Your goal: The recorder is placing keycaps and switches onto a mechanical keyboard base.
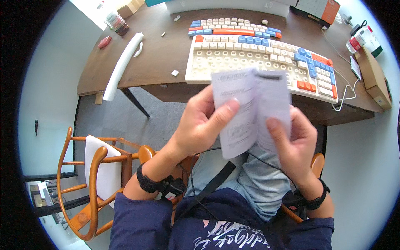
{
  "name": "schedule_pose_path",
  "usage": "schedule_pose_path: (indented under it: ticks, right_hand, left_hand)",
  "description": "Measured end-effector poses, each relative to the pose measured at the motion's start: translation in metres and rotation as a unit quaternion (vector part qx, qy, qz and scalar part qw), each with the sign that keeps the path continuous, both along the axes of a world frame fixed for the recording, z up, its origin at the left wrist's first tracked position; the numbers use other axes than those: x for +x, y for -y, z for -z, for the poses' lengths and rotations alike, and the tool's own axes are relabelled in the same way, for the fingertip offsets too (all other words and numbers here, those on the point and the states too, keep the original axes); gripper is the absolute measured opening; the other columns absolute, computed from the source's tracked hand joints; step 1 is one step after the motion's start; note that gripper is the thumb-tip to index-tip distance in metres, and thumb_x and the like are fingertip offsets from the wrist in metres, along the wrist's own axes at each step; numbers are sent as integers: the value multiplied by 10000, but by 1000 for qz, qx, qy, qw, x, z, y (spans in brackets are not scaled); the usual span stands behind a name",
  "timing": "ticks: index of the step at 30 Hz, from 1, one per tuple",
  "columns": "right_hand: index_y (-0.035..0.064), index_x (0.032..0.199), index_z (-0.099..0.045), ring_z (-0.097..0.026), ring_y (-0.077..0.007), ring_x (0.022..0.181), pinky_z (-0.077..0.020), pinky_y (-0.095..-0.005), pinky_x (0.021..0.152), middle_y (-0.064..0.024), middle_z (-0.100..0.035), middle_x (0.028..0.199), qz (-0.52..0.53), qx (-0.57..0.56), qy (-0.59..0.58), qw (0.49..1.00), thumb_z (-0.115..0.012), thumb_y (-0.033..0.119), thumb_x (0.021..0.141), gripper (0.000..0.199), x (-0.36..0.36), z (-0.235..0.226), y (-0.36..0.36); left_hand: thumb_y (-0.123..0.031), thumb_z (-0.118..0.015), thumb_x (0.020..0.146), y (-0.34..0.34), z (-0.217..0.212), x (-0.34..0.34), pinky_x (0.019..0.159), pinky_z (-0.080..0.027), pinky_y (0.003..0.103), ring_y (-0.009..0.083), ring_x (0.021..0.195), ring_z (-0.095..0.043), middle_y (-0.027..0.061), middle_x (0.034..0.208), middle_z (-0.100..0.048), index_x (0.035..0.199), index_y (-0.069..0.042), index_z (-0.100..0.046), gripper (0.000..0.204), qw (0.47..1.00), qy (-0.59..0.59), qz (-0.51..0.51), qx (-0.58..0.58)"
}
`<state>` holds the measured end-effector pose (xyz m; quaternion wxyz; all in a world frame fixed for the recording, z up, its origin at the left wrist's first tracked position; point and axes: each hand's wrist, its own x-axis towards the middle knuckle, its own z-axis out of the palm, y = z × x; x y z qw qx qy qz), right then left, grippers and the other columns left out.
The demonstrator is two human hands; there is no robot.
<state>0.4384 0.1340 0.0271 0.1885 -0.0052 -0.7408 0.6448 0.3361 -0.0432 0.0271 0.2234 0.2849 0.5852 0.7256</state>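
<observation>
A folded white instruction leaflet [239, 112], spread along its middle crease, is held up over my lap. My left hand [204, 118] pinches its left page, thumb on the printed side and fingers behind. The right page is gripped by my right hand [293, 137] in the same way. Behind the leaflet lies a cream keyboard [225, 62] on the desk; many keycaps are off its left and middle part, with cream, blue and orange ones still seated elsewhere. Rows of loose keycaps [233, 31] stand along its far edge.
On the brown desk [154, 62] lie a white roll [123, 66], a red packet [104, 42] and a bottle of dark drink [116, 23]. At the right are a cardboard box [373, 77], a white cable [346, 89] and a red-capped bottle [359, 40]. A wooden chair [98, 166] stands left.
</observation>
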Motion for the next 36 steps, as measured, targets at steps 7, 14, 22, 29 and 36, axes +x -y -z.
schedule_pose_path:
  ticks: [7, 14, 22, 29, 36]
  right_hand:
    - [31, 1195, -611, -325, -442, 1357, -305, -482, 1095, -275, -341, 1452, -114, 223, -79, 965, -749, 162, 776, 461, -3, 1, 8]
    - [-16, 1244, -483, -551, -219, 1133, -489, -337, 896, -216, -473, 1333, -55, -154, 17, 986, -671, 147, 884, 438, -5, -2, 5]
    - [-35, 1158, -557, -669, -147, 686, -520, -226, 629, -139, -698, 859, -205, -407, 162, 875, -577, 213, 960, 318, -3, -9, -14]
    - [-16, 1144, -578, -647, -130, 668, -527, -250, 653, -102, -689, 836, -165, -332, 171, 913, -587, 197, 952, 286, -6, -8, -13]
    - [6, 1137, -596, -642, -104, 639, -487, -225, 570, -85, -695, 806, -216, -321, 166, 907, -572, 203, 962, 265, -4, -8, -17]
  left_hand:
    - [-211, -628, 929, -3, 8, 5, 821, -476, 260, 115, 963, -579, 78, 1067, -623, 1235, 43, -519, 412, 990, -134, 7, -35]
    - [-238, -469, 981, -1, 5, -4, 826, -551, 308, 196, 947, -665, 161, 1116, -639, 1256, 40, -485, 391, 967, 209, -96, 108]
    - [-286, -362, 999, -2, 3, -18, 877, -556, 372, 288, 1040, -650, 219, 1207, -587, 1337, 59, -365, 483, 896, 409, 48, 168]
    - [-326, -379, 999, -3, -1, -12, 862, -564, 354, 259, 1021, -659, 213, 1188, -598, 1335, 42, -373, 498, 950, 291, -47, 101]
    - [-304, -500, 993, 15, 26, -33, 686, -582, 266, 139, 930, -673, 104, 1124, -642, 1224, -38, -506, 352, 967, 182, -23, 179]
